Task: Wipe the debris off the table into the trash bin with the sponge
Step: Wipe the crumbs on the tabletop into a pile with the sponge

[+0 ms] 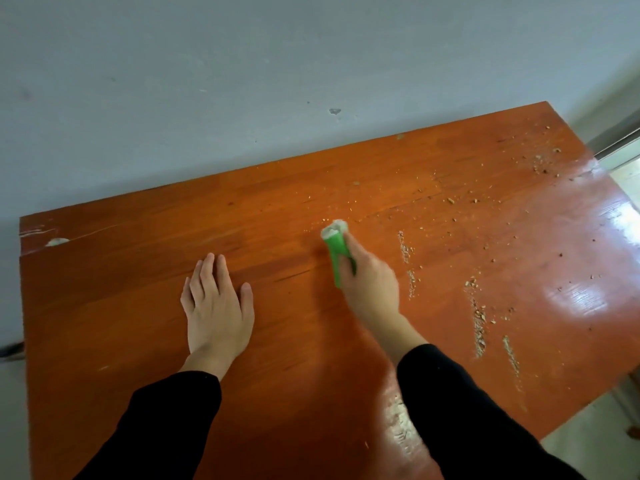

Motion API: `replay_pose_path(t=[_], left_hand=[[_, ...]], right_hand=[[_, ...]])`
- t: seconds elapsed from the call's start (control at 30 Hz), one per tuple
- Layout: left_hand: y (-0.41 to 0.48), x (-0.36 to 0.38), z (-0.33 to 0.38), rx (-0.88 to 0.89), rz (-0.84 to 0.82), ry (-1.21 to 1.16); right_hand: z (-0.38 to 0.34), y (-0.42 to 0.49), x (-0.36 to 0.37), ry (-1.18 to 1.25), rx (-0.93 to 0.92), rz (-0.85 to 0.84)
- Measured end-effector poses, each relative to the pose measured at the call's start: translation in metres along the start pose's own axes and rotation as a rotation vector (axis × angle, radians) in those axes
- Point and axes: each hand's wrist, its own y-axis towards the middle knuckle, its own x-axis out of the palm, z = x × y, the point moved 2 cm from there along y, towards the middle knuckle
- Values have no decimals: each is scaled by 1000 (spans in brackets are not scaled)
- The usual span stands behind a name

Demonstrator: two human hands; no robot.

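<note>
My right hand [369,284] grips a green-backed sponge [336,244] with a pale underside, pressed on the orange wooden table [138,271] near its middle. Crumb-like debris [479,320] lies in thin lines and scattered bits to the right of the sponge and toward the far right corner. My left hand [216,304] rests flat on the table, fingers straight, to the left of the sponge. No trash bin is in view.
A grey wall [242,81] runs along the table's far edge. The table's right edge [588,403] drops to a pale floor. The tabletop's far left corner is chipped [57,241]. A shiny glare patch sits on the right side.
</note>
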Motion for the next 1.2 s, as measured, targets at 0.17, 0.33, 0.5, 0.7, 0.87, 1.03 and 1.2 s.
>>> replay_pose_path(t=[0.17, 0.33, 0.5, 0.7, 0.87, 1.03, 1.2], left_hand=[[3, 0, 1, -45, -14, -12], [4, -1, 1, -58, -9, -57], [4, 0, 2, -51, -4, -30], [14, 2, 9, -91, 53, -40], [46, -6, 24, -63, 109, -68], [83, -3, 33, -88, 135, -81], [92, 0, 33, -113, 165, -120]], right_hand=[[-74, 4, 48, -10, -148, -180], [-56, 31, 47, -44, -100, -170], [4, 57, 19, -63, 75, -75], [63, 75, -17, -76, 306, 23], [37, 84, -16, 109, 138, 17], [-47, 89, 33, 155, -141, -154], [-79, 99, 60, 53, -293, -222]])
